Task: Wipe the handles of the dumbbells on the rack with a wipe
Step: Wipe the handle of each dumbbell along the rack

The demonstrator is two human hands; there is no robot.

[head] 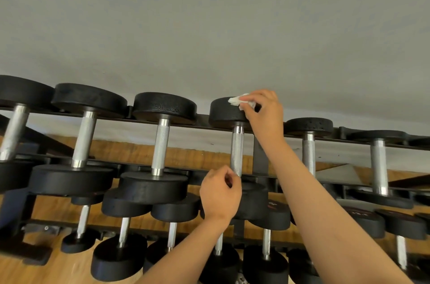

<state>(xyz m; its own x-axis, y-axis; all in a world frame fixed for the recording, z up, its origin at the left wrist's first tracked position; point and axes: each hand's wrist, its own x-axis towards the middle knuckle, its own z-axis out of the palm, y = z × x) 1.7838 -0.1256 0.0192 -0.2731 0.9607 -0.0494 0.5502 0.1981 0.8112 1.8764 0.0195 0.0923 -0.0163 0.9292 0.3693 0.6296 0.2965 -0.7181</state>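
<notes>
Six dumbbells [160, 107] sit side by side on the upper tier of a black rack [260, 158], each with round black heads and a knurled silver grip, and more lie on the tier below. Writing is scarce: two lower dumbbell heads [272, 208] to the right carry small reddish and pale markings on their end faces, too blurred to read, and no brand shows anywhere else.

The wipe [235, 100] is a small crumpled white wad, pinched between the thumb and fingers of the right hand [263, 112]. It is pressed to the top edge of the far head of the fourth dumbbell [223, 114] from the left, up against the grey wall [209, 28] — above the handle [237, 148], not on it.

The left hand [218, 193] is at the near end of that same handle, fingers curled in, with its fingertips right at the bar's lower end; whether they actually grip the bar I cannot tell, since the hand hides the spot. Between the two hands the handle's silver length is bare. Wooden floor [58, 267] shows under the rack.
</notes>
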